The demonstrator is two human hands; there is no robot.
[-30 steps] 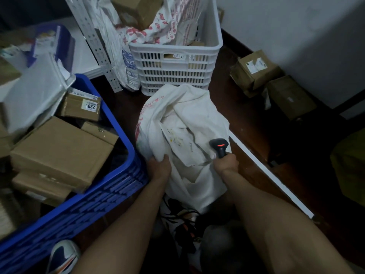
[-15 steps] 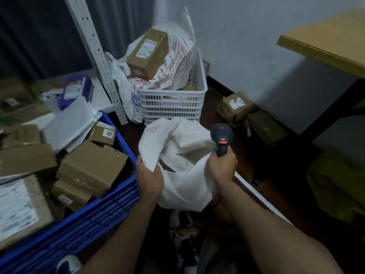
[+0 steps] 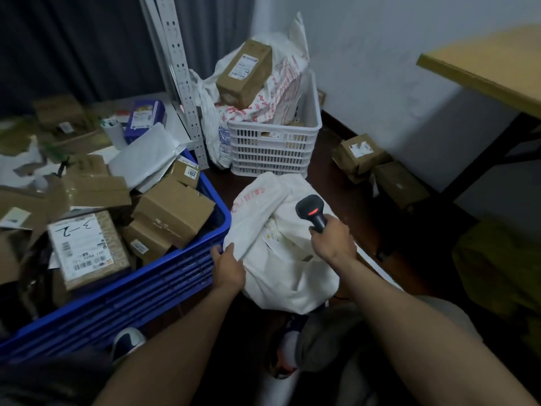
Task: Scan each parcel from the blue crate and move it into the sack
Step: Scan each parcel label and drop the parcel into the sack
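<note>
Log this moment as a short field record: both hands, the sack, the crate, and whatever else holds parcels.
left hand: gripping the sack's near-left edge
right hand: holding the scanner, red light on, above the sack
sack: white, on the floor right of the crate, mouth held open
blue crate: piled with cardboard boxes and mailers
white basket: behind the sack, holds bagged parcels and a box
parcel in hand: none

Counted here: one blue crate (image 3: 152, 291), one white basket (image 3: 273, 148), one white sack (image 3: 281, 259), one scanner (image 3: 311, 210), two hands, two brown boxes (image 3: 358, 152) on the floor by the wall, and one box (image 3: 244, 73) atop the basket.
</note>
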